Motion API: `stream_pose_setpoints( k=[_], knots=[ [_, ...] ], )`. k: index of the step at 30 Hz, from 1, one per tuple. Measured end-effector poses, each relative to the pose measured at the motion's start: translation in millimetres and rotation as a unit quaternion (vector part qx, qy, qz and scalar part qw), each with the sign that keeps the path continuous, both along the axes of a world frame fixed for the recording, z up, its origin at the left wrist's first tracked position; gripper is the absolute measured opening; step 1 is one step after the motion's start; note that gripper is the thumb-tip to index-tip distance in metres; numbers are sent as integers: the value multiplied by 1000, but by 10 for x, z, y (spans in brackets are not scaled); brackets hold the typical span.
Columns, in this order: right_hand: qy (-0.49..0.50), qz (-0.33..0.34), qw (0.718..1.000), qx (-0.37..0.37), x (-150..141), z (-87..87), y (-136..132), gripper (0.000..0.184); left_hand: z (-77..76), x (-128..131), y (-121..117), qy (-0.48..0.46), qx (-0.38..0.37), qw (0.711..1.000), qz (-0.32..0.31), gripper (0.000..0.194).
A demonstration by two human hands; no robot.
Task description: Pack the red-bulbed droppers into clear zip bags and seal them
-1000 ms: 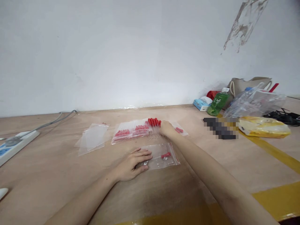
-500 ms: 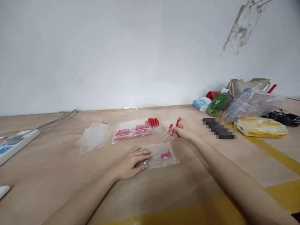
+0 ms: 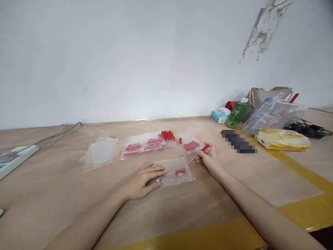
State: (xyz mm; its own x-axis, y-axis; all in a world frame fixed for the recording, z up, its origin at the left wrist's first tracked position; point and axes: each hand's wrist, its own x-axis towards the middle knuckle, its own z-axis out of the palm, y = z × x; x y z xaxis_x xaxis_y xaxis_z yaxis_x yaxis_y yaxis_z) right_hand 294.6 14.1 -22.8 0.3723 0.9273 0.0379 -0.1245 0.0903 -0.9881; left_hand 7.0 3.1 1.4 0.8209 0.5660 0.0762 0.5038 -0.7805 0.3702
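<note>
My left hand [image 3: 144, 178] lies flat with fingers spread on the left end of a small clear zip bag [image 3: 174, 172] that holds one red-bulbed dropper. My right hand [image 3: 209, 159] pinches a single glass dropper with a red bulb [image 3: 203, 148], just right of that bag. Behind them lie a row of loose red-bulbed droppers [image 3: 168, 138], one dropper apart from the row [image 3: 180, 143], filled bags of red droppers [image 3: 140, 145] and a small bag of red bulbs [image 3: 191, 144].
Empty clear bags [image 3: 100, 152] lie at the left, a white power strip [image 3: 13, 158] with its cable farther left. At the right stand a green bottle [image 3: 236, 114], a beige bag [image 3: 267, 97], clear and yellow plastic bags [image 3: 283, 139] and black cables. Yellow tape crosses the wooden table [image 3: 182, 215].
My right hand left the dropper row, drew back toward me and to the right, and now holds one dropper beside the small bag. My left hand stayed on the bag.
</note>
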Motion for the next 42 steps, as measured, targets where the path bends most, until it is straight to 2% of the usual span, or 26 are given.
stream_pose_setpoints(
  k=[4, 9, 15, 20, 25, 28, 31, 34, 36, 39, 42],
  knots=[
    [45, 18, 999, -1, -85, -31, -32, 50, -7, -1, -1, 5, -2, 1000, 2, 40],
    [110, 142, 984, -22, -146, -23, -133, 40, -43, -6, -6, -9, 2, 1000, 18, 47],
    [-72, 238, 967, -56, -26, 47, -200, 34, -36, -4, -13, -16, 4, 1000, 20, 50],
    [-124, 318, 939, -35, 56, 38, -122, 30, -26, -2, -9, -19, 7, 1000, 15, 50],
    [-119, 292, 948, -39, -45, -24, -99, 42, -23, -1, -15, -7, 13, 1000, 19, 50],
    [-117, 304, 945, -35, -124, -53, -117, 36, -12, 8, -20, -11, 16, 1000, 17, 49],
    [-159, 296, 941, -29, -166, -56, -150, 28, -10, 12, -18, -15, 12, 1000, 15, 49],
    [-202, 325, 923, -36, -138, -29, -170, 28, -27, 6, -4, -16, 11, 1000, 12, 48],
    [-237, 317, 917, -43, -83, 5, -144, 28, -40, 2, 8, -18, 13, 1000, 6, 47],
    [-318, 206, 925, -3, -7, 81, -5, 22, -48, 3, 20, -16, 13, 1000, 1, 45],
    [-428, 94, 899, 3, -34, 189, 238, 14, -44, 3, 24, -8, 15, 1000, 0, 42]
  ],
)
